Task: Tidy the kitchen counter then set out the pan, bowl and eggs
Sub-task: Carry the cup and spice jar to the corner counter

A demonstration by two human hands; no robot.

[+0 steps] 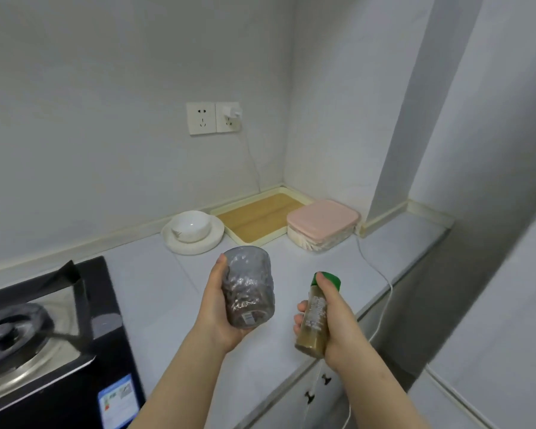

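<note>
At the far left a gas stove (28, 329) sits on the surface (155, 289), its burner blurred. Further back by the wall, the white bowl (190, 226) stands inside a white plate (212, 243), so one of the things to be set out is already on the surface. No pan or eggs are in view.

The left hand (214, 311) is raised above the surface, with thumb and fingers wrapped around a textured glass (248, 289), which is tilted with its mouth pointing away. Behind it a cream tray (254, 218) with a wood-coloured floor lies in the corner. A pink-lidded box (322, 222) rests against the tray's right edge. On the wall above are two sockets (201, 118), with a white plug (234, 111) in the right one.

The right hand (341, 323) is clamped around a seasoning bottle (314, 317) with a green cap, also held off the surface and leaning slightly. A white cable (381, 274) trails over the surface edge to the right.

With both hands carrying loose items, this looks like the tidying stage, and setting out has not begun. The next move likely calls for a place to put the glass and the bottle, perhaps the tray or somewhere out of view. Both are probably slippery, so they need to be set down upright, one at a time, clear of the bowl and the box.
</note>
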